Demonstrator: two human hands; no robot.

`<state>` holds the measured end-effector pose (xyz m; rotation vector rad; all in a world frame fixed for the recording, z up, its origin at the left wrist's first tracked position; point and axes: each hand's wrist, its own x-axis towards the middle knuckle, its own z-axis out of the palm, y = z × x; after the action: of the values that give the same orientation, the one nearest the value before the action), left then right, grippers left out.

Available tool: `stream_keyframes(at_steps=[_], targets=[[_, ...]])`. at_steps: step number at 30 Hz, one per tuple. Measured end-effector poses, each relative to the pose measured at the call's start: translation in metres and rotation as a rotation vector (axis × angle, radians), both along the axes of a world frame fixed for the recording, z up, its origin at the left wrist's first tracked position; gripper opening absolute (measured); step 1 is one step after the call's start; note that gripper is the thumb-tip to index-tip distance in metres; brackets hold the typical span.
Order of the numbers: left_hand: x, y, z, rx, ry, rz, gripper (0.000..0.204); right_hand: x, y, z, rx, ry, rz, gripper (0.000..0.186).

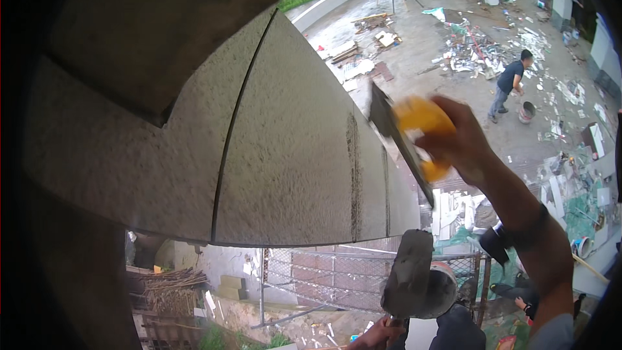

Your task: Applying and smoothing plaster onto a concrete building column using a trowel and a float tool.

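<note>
My right hand (463, 139), raised at the right, is closed round the yellow handle of a plastering trowel (403, 146). Its dark flat blade is tilted, close to the edge of a rough grey-white slab (291, 136) crossed by dark grooves; whether they touch I cannot tell. Low in the picture, my left hand (379, 335) grips the short handle of a second trowel (408, 272), whose broad blade is grey and looks coated with mortar. Just behind that blade is a round bucket (442, 290), partly hidden by it.
Dark concrete (129, 32) overhangs at the upper left. Below the slab runs a wire mesh fence (324, 275). Far down on the ground, a person (508, 84) bends beside a bucket (527, 112) among rubble (476, 52). Another person's hand (520, 302) shows at the lower right.
</note>
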<state>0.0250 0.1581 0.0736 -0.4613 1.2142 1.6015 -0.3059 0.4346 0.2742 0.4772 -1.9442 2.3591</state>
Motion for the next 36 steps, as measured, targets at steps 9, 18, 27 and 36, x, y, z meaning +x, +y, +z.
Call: stream_keyframes(at_steps=[9,18,27,36], targets=[[0.031,0.001,0.027,-0.187,0.033,0.224,0.011,-0.151,-0.067,0.074,-0.219,0.015,0.134,0.025],[0.027,0.002,0.052,-0.311,-0.073,0.361,0.015,-0.185,-0.089,0.081,-0.341,0.054,0.202,0.030],[0.032,0.001,0.045,-0.249,-0.039,0.397,0.007,-0.175,-0.092,0.084,0.015,0.048,0.040,0.031],[0.045,0.000,0.023,-0.314,-0.122,0.194,0.011,-0.124,-0.058,0.093,0.685,0.382,-0.015,0.033]])
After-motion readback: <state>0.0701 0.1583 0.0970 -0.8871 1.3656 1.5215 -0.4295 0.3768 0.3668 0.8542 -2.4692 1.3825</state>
